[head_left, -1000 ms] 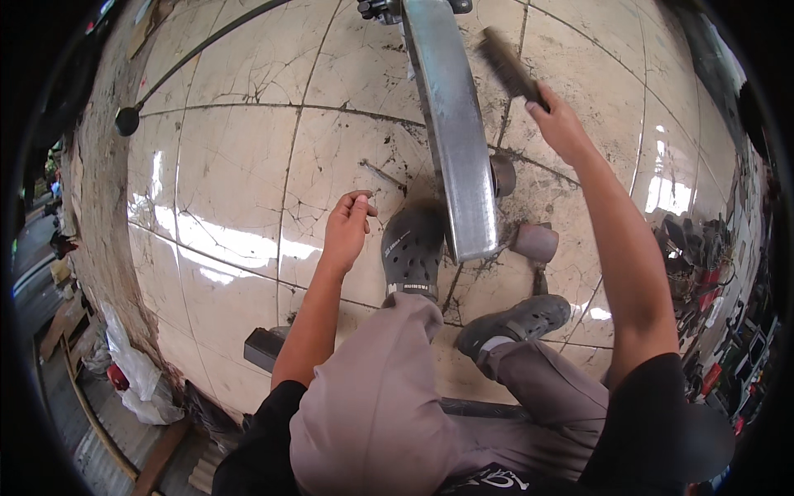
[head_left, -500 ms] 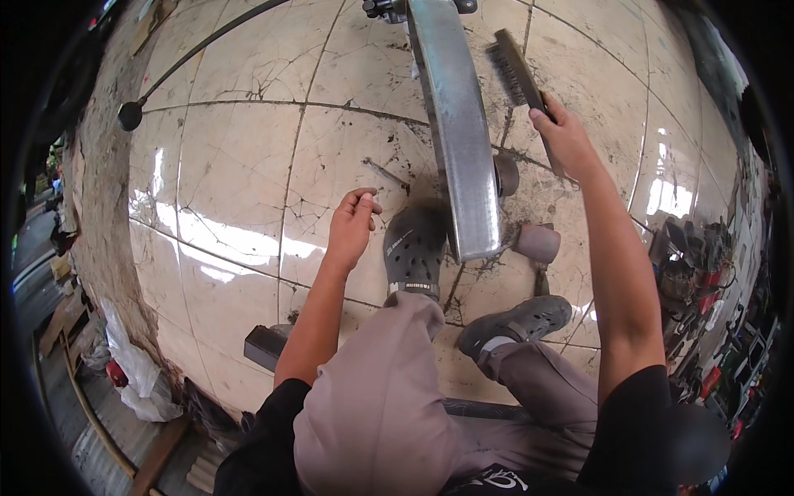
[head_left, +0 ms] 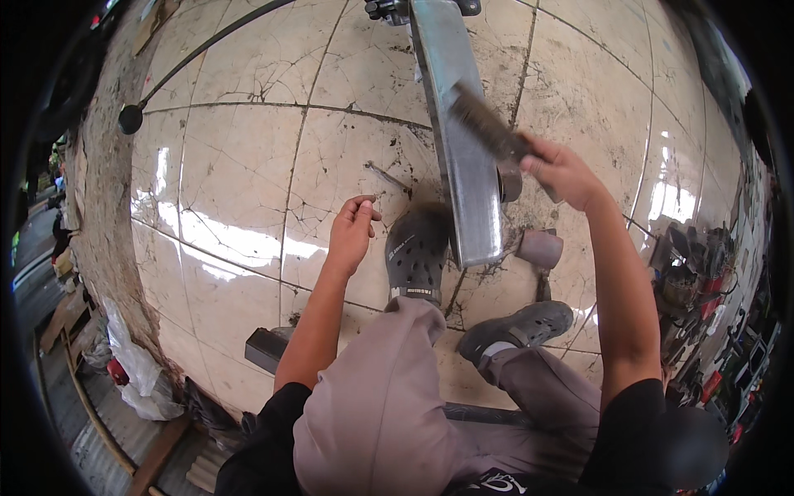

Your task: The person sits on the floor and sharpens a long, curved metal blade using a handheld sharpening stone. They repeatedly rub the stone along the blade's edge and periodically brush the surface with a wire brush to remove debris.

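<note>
My right hand (head_left: pixel 564 172) is closed round the handle of a wire brush (head_left: pixel 488 126), smeared by motion. The brush head lies over the upper face of a long grey metal beam (head_left: pixel 470 178), its bristles turned down; whether they touch the metal I cannot tell. Brownish and pale blue patches mark the far part of the beam, while its near end is shiny. Left of the beam, above my left shoe (head_left: pixel 416 255), my left hand (head_left: pixel 354 231) hovers with its fingers curled in toward the thumb. Nothing shows in it.
Under the beam's near end, a brownish cup-shaped piece (head_left: pixel 542 248) lies on the cracked tile floor (head_left: pixel 223 165). A thin stick-like piece (head_left: pixel 387 177) lies left of the beam. A black cable (head_left: pixel 198 62) runs at the far left. Assorted tools (head_left: pixel 691 269) crowd the right side.
The wire brush has swung left, from beside the beam to over its upper face, together with my right hand. My left hand has stayed nearly where it was.
</note>
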`<state>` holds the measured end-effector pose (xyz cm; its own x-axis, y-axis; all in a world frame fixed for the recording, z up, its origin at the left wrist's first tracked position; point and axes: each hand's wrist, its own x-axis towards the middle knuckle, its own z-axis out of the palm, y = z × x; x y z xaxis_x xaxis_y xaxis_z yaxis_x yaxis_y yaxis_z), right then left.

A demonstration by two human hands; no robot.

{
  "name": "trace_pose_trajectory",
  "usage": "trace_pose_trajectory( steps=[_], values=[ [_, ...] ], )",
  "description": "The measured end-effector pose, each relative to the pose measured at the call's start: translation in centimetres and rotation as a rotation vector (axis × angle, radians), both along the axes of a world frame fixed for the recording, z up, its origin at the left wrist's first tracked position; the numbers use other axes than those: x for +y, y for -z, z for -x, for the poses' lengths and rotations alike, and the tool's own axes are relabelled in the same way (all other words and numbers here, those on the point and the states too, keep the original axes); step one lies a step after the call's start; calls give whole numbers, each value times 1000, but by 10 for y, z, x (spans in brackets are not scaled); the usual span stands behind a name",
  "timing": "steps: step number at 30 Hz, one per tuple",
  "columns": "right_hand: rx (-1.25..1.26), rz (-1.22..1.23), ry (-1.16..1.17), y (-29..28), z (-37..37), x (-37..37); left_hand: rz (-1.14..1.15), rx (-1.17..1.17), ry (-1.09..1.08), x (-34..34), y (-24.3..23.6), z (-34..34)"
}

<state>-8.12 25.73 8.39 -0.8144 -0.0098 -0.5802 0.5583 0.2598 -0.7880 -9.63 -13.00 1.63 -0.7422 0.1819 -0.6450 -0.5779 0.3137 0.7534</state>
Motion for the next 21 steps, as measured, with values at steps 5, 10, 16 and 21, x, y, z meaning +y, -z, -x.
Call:
trace_pose_trajectory(
  steps=[5, 10, 16, 21],
  values=[
    [79, -97, 230, 24, -1, 5, -69, 17, -7, 15, 3, 0],
    [92, -78, -221, 3, 0, -12, -36, 27, -9, 8, 2, 0],
    [141, -126, 308, 29, 1, 3, -61, 21, 5, 14, -1, -2],
    [223, -235, 185, 36, -8, -2, -95, 46, 36, 33, -10, 6]
  ],
)
